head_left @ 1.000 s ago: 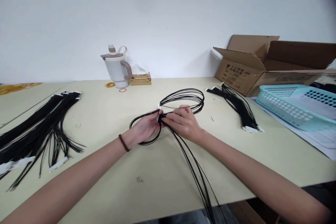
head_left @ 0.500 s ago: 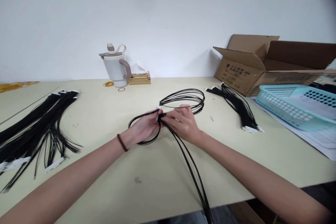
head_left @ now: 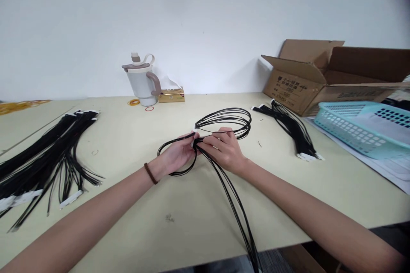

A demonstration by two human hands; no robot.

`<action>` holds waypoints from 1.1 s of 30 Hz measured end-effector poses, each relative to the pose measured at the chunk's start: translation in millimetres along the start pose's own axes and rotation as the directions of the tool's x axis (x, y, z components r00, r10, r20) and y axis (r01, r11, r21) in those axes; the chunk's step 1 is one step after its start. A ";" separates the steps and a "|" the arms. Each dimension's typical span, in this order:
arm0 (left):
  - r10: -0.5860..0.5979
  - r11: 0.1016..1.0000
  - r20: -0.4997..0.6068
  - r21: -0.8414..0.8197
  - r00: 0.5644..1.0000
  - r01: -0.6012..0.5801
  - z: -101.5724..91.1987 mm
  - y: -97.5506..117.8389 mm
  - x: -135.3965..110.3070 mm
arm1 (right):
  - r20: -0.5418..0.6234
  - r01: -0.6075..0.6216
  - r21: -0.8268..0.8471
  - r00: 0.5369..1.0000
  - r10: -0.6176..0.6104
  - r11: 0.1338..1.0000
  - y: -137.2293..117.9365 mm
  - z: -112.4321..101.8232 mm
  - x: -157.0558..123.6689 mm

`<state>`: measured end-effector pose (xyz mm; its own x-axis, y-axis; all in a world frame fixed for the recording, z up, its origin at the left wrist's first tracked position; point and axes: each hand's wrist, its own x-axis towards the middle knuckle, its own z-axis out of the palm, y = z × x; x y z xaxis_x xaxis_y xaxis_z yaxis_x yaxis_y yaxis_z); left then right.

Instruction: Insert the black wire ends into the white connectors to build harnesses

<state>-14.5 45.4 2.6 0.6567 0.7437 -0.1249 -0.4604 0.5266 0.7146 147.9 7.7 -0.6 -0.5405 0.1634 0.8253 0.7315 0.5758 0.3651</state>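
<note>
Mid-table, my left hand (head_left: pixel 181 153) is closed around a white connector (head_left: pixel 194 129) of a black wire harness (head_left: pixel 235 198). My right hand (head_left: pixel 226 149) pinches black wires just right of the connector, its fingertips close to the left ones. Part of the harness loops up and to the right behind my right hand, and a smaller loop hangs under my left hand. Its long wires run down over the table's front edge. What lies between the fingertips is partly hidden.
Bundled black harnesses (head_left: pixel 48 166) lie at left, a smaller bundle (head_left: pixel 288 130) at right. Behind stand a lidded tumbler (head_left: pixel 139 83), a gold tissue box (head_left: pixel 171 95) and rubber bands (head_left: pixel 133 102). An open cardboard box (head_left: pixel 294 89) and a turquoise basket (head_left: pixel 358 136) occupy the right side.
The view has shifted very slightly. Both hands keep the same hold on the harness, with no clear movement of the wires.
</note>
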 end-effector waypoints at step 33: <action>0.003 1.000 0.005 -0.001 1.000 -0.003 2.7 0.3 -0.9 | -0.035 -0.220 0.000 0.975 0.220 0.976 -9.0 8.2 -4.0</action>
<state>-13.6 43.8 4.8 0.6584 0.7432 -0.1189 -0.4634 0.5248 0.7141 140.1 8.4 -10.8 -0.3519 0.2579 0.8998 0.8326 0.5255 0.1750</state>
